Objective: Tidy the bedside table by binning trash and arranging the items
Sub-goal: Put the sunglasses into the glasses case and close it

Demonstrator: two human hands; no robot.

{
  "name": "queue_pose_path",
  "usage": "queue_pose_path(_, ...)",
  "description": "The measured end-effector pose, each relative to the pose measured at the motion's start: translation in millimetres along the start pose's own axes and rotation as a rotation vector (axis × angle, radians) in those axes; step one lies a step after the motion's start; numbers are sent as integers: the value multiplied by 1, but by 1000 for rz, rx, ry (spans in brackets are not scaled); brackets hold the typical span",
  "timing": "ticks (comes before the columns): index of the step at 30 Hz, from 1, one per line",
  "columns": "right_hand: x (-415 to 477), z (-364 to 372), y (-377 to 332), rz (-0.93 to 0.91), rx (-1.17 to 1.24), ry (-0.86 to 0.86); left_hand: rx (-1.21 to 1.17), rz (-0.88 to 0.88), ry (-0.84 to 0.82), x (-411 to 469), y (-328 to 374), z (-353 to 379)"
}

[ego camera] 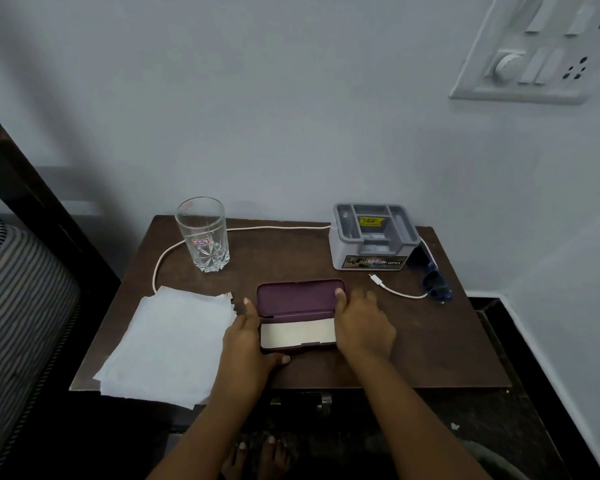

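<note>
Table (413, 341): dark brown wood, set against a pale wall.
Case (300, 296): maroon, at the front middle of the table, between the two hands. It lies open, the lid tilted back toward the wall.
Case contents: the lid's inside is plain maroon. The base shows a pale flat layer, lining or cloth, I cannot tell which.
Left hand (246, 344): grips the case's left end, thumb hooked along the front edge of the base, fingers up along the left side.
Right hand (362, 323): holds the case's right end, thumb on the lid's right rim, fingers laid over the end and hiding it.
Organizer (373, 237): grey plastic box at the back right, open on top and split into several compartments. A yellow sticker sits in the middle one, and a printed label runs across the front.
Glass (204, 235): clear cut tumbler, upright at the back left, with a small sticker on its side.
Cable (274, 228): white, runs along the back edge from the organizer, passes behind the glass and loops down to the tissues. One plug end lies in front of the organizer.
Tissues (167, 341): white sheets stacked loosely at the front left, overhanging the table's edge, just beside the left hand.
Sunglasses (433, 278): dark blue, at the right edge, just beside the organizer.
</note>
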State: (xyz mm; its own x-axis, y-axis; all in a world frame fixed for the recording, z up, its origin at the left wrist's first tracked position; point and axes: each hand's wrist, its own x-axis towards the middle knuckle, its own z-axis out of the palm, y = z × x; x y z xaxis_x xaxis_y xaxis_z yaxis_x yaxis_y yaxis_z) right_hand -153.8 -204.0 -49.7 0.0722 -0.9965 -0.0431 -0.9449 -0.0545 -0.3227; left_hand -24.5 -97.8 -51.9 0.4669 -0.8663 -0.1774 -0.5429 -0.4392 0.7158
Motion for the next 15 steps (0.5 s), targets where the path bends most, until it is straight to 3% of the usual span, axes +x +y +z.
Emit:
queue_pose_path(4, -5, -10, 12, 117, 275, 26, 26, -46, 24, -1, -8, -9)
queue_pose_path(8, 3, -28, 53, 302, 670, 255, -19, -67, 165, -12, 2, -27)
queue_pose_path(12, 19, -45, 100, 435, 800, 410, -122, 159, 304, -21, 50, -25)
queue_pose_path(15, 30, -44, 122, 550, 869, 394, -140, 361, 105, -11, 97, 10)
